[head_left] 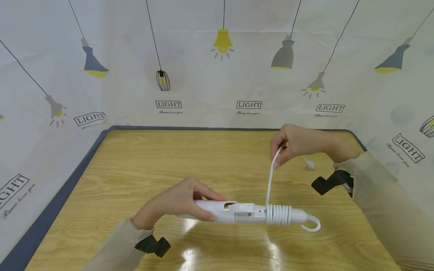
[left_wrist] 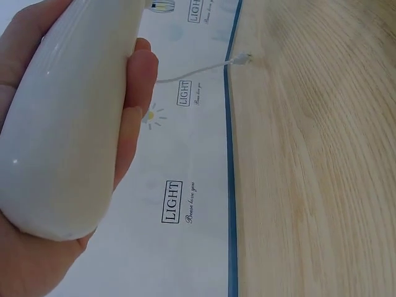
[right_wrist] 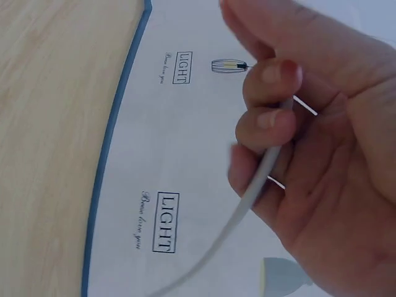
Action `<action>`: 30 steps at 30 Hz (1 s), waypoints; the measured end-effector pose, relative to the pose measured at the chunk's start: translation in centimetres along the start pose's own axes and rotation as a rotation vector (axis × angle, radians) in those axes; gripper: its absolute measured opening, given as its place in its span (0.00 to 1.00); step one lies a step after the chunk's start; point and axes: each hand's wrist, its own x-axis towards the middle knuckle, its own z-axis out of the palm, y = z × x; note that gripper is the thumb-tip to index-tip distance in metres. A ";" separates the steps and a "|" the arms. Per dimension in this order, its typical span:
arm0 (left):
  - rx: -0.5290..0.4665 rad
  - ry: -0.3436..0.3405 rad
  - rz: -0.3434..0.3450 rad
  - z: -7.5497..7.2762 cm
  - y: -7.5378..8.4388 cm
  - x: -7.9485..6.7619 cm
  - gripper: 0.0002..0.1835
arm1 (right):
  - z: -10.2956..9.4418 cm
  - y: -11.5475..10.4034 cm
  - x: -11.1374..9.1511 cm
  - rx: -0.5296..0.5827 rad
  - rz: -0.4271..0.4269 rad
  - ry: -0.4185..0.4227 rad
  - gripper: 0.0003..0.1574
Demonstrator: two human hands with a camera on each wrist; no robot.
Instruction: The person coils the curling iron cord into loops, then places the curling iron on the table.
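Observation:
My left hand [head_left: 179, 197] grips the thick, rounded white body of a curling iron [head_left: 228, 217], thumb along the near side. The iron lies level across the head view, with a lever [head_left: 243, 208] along its top. White cord is wound in several snug coils [head_left: 278, 215] around its handle, and a short loop [head_left: 315, 226] bends back at the handle's tail. Up and to the right, my right hand [head_left: 298, 143] holds the cord [head_left: 270, 180], drawn upward from the coils. In the right wrist view the cord [right_wrist: 216, 244] runs into that hand's curled fingers [right_wrist: 266, 127].
On the wooden table [head_left: 162, 162], beyond the iron and near the right side, rests the cord's white plug [head_left: 309, 164]. A dark blue edge [head_left: 190, 128] borders the table. White sheeting [head_left: 200, 82] printed with lamps stands around its back and sides.

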 end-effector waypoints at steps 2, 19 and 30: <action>0.042 0.012 -0.021 0.1 0.0 0.1 0.20 | 0.0 -0.6 0.1 -0.040 0.043 0.022 0.07; 0.627 0.267 -0.135 0.1 -0.2 1.4 0.21 | 2.2 -5.1 -1.5 -0.526 0.112 0.253 0.02; 0.689 0.582 -0.137 -0.7 -0.4 1.7 0.22 | 5.2 -6.1 -3.4 -0.606 0.099 0.315 0.09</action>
